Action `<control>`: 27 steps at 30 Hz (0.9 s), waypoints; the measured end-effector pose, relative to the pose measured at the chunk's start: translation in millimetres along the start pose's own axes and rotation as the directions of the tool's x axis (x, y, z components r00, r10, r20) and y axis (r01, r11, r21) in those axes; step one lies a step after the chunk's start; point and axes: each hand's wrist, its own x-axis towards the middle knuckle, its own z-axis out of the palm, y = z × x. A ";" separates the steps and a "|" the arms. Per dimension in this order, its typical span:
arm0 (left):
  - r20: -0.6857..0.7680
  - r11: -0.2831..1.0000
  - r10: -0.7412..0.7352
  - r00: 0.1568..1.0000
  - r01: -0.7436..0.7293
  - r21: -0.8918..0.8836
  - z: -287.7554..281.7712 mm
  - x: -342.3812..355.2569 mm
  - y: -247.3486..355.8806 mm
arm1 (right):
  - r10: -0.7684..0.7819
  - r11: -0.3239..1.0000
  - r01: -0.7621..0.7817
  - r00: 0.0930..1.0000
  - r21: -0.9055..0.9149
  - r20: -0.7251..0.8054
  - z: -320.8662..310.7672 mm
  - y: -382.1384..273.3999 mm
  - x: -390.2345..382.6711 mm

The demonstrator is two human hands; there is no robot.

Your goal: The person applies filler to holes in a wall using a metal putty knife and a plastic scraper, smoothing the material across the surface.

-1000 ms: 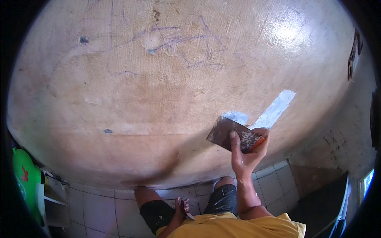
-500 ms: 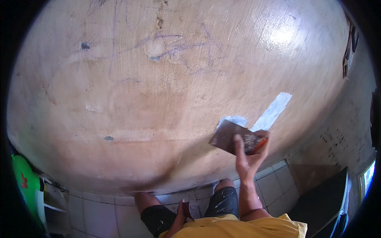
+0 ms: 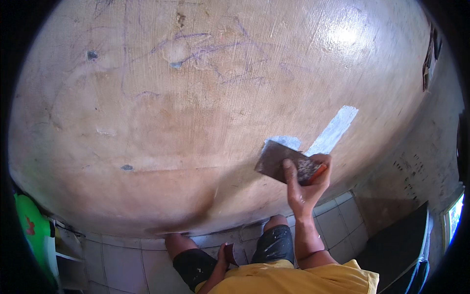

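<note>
My right hand (image 3: 307, 188) is closed round the orange handle of a wide putty knife (image 3: 272, 163), its thumb on the broad, stained blade. The blade is held up at the beige wall (image 3: 161, 112), over the lower part of a whitish filler patch (image 3: 289, 142). I cannot tell whether it touches the wall. A longer diagonal strip of the same filler (image 3: 335, 128) runs up to the right. Low between my knees, my left hand (image 3: 223, 257) grips a flat, dark reddish-brown piece (image 3: 234, 255), its kind unclear.
Pits and purple scribbles (image 3: 215, 49) mark the wall. A dark panel-like object (image 3: 399, 245) leans at the lower right near a grey side wall (image 3: 411, 161). At lower left stands a green object (image 3: 32, 220) beside a white shelf (image 3: 68, 256). White tiles (image 3: 122, 264) cover the floor.
The view has shifted slightly, so the wall marks sit a little higher and further left. My right hand keeps the putty knife near the same patch. The brown piece in my left hand shows more plainly.
</note>
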 end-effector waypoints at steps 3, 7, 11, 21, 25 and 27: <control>0.106 0.993 0.010 0.994 0.003 -0.117 -14.3 27.9 -8.8 | 0.000 0.999 0.000 1.000 0.036 -0.006 6.7 -6.1 1.0; -0.005 0.999 -0.009 1.000 0.009 -0.050 -12.5 25.3 -7.9 | -0.012 1.000 0.013 0.999 0.020 -0.039 3.3 -0.8 4.5; 0.000 0.997 -0.042 0.999 0.042 -0.065 -12.0 31.3 -11.8 | -0.029 0.999 0.029 0.999 0.014 -0.027 5.5 -3.5 3.3; 0.049 0.996 -0.011 0.999 0.015 -0.093 -17.1 43.5 -17.1 | -0.062 0.997 0.060 0.997 -0.057 -0.036 3.1 -11.2 4.9; 0.071 0.995 -0.037 0.997 0.044 -0.094 -27.6 55.2 -19.1 | 0.008 0.999 -0.007 1.000 0.053 -0.024 4.9 -6.8 8.0; 0.048 0.995 -0.044 0.998 0.048 -0.092 -28.3 54.4 -21.5 | -0.003 0.999 0.004 1.000 0.037 -0.027 11.2 -13.5 6.8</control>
